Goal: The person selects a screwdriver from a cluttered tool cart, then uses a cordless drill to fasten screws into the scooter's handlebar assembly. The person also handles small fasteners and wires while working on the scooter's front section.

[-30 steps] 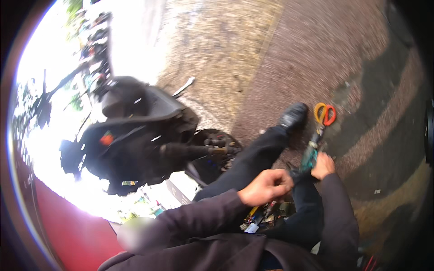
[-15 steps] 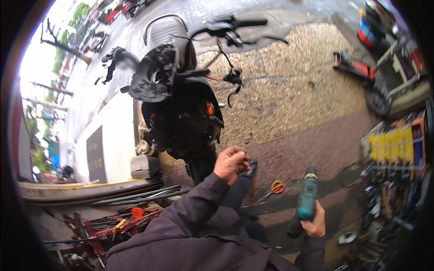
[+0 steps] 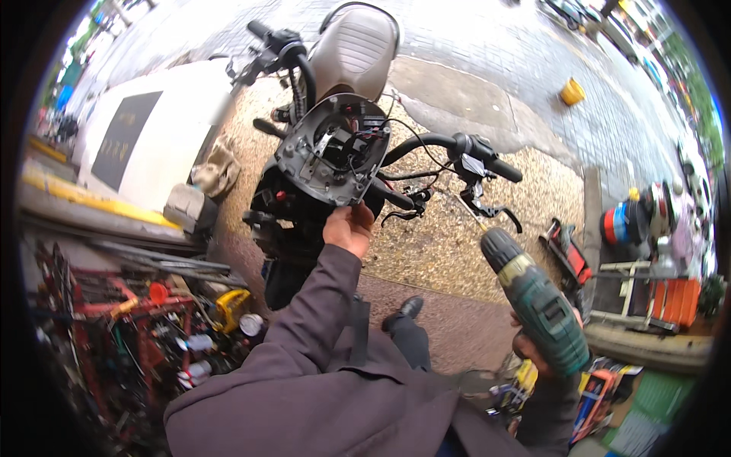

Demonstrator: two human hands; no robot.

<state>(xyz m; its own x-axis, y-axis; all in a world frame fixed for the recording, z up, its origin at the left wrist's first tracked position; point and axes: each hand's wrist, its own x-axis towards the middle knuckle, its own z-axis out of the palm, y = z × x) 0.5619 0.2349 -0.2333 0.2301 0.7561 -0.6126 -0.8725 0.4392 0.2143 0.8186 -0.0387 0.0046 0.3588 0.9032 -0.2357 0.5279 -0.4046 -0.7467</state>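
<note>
The person's right hand (image 3: 531,352) is clamping round the handle of a dark-green-and-black cordless drill (image 3: 542,308), which is lying aslant in the air at the right, its chuck pointing up and leftward. A long, thin metal bit (image 3: 473,214) is projecting from the chuck toward a black metal hand lever (image 3: 504,215); whether the two are touching cannot be told from this angle. The left hand (image 3: 349,231) is resting its bunched fingertips at the lower rim of an open, grey, hollow plastic housing (image 3: 311,181); the fingers are bending close together, but whether they are pinching the rim cannot be told. The housing is sitting at the front of a black-bodied scooter (image 3: 293,247), between the two sides of its handlebar, and is showing loose wires (image 3: 365,137) inside. Beyond it, a pale, ribbed, padded seat (image 3: 350,57) is standing. A dark shoe (image 3: 412,306) is resting on the ground between the hands. At the left, a red metal frame (image 3: 76,335) is standing among jumbled parts; farther off, a yellow bucket (image 3: 572,92) is standing on grey paving.
</note>
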